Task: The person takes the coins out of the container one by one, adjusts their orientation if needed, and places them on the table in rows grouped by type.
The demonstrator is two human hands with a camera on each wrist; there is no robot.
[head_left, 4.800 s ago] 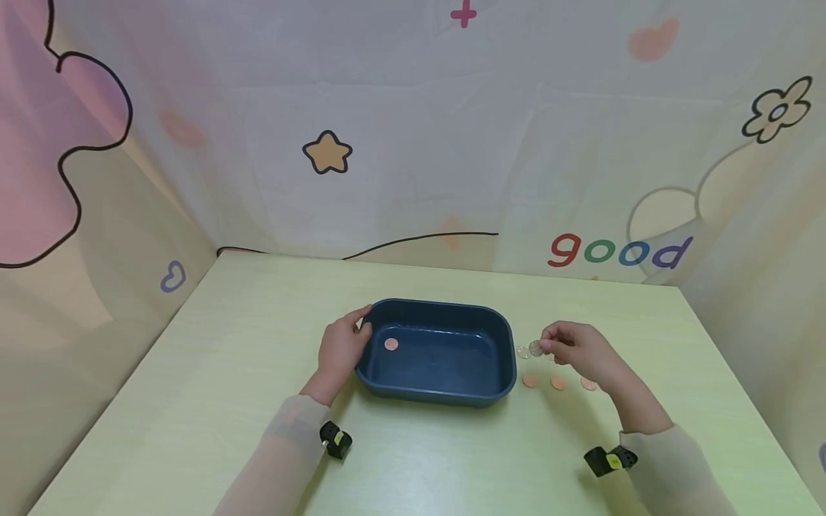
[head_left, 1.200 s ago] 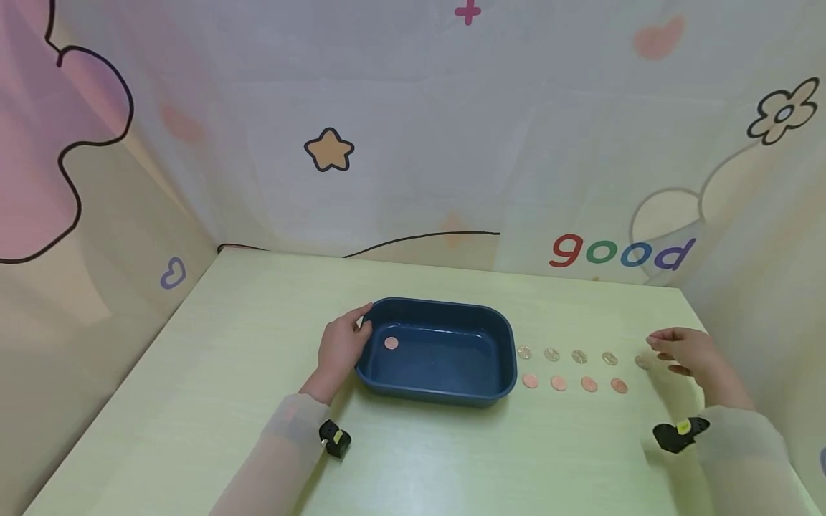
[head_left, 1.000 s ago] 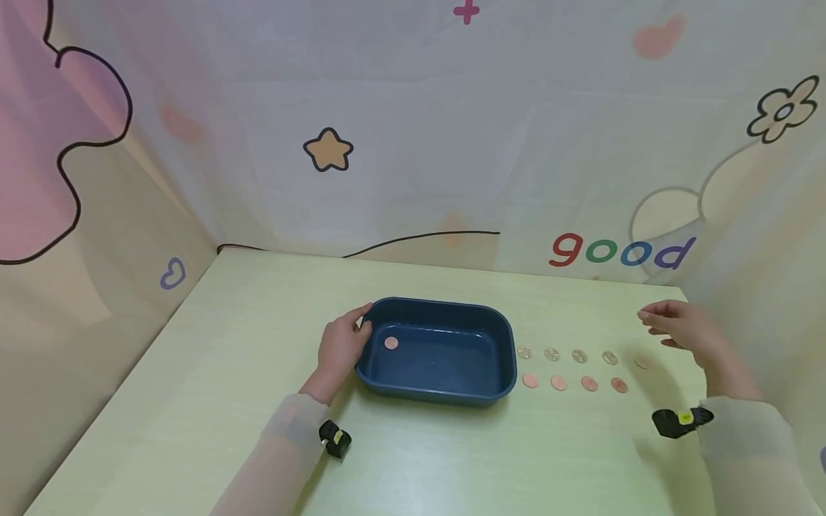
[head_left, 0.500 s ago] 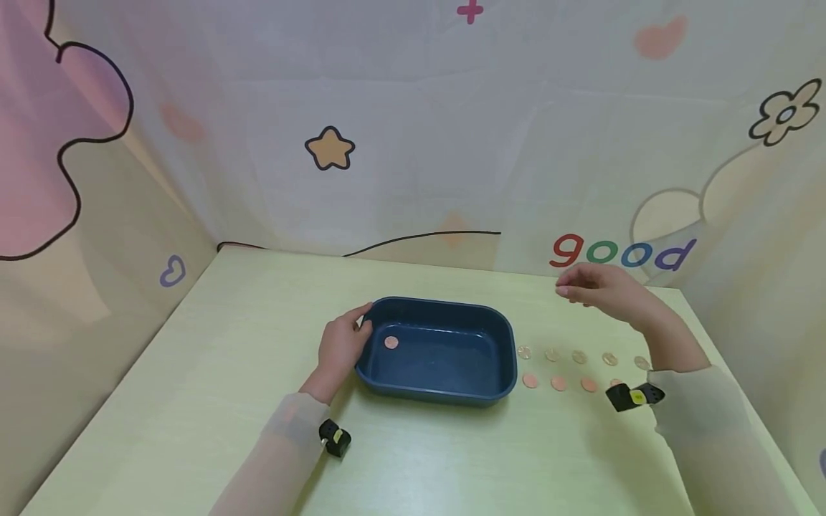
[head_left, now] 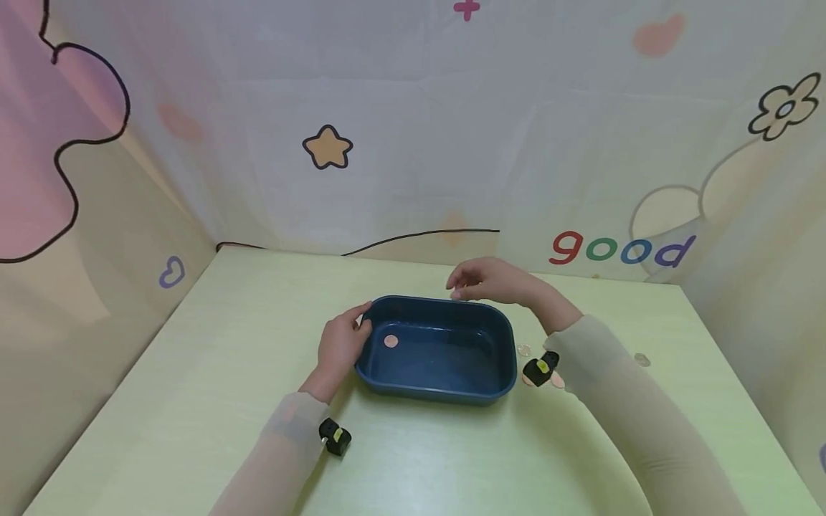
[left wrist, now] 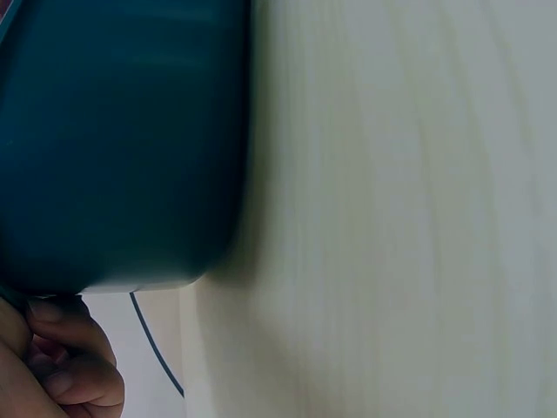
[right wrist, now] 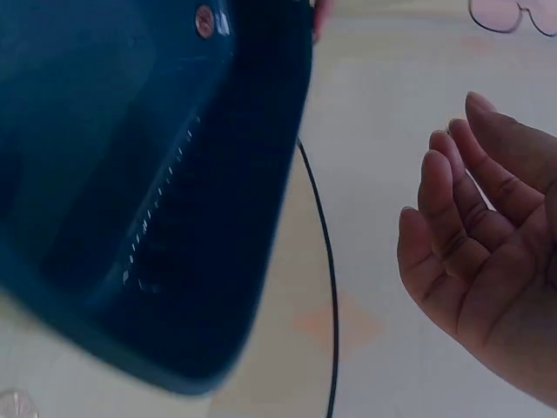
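Note:
A dark blue plastic basin (head_left: 439,393) sits mid-table with one copper coin (head_left: 391,342) inside, near its left end. My left hand (head_left: 342,347) holds the basin's left rim, its thumb at the inner edge; curled fingers (left wrist: 78,348) show beside the basin's end in the left wrist view. Over the far rim hovers my right hand (head_left: 493,279), fingers loosely bent and nothing between them, as the right wrist view confirms. Right of the basin, a silver coin (head_left: 524,350) and a copper coin (head_left: 558,380) show beside my forearm, which hides several others. Another silver coin (head_left: 642,360) lies farther right.
The pale table (head_left: 413,459) ends at a printed cloth backdrop (head_left: 413,143) behind, with cloth on both sides too. Each wrist carries a small black camera (head_left: 335,437).
My right hand has laid a silver coin at the right end of the far row, risen, and swept left to the basin's back rim. My left hand and the basin have stayed put.

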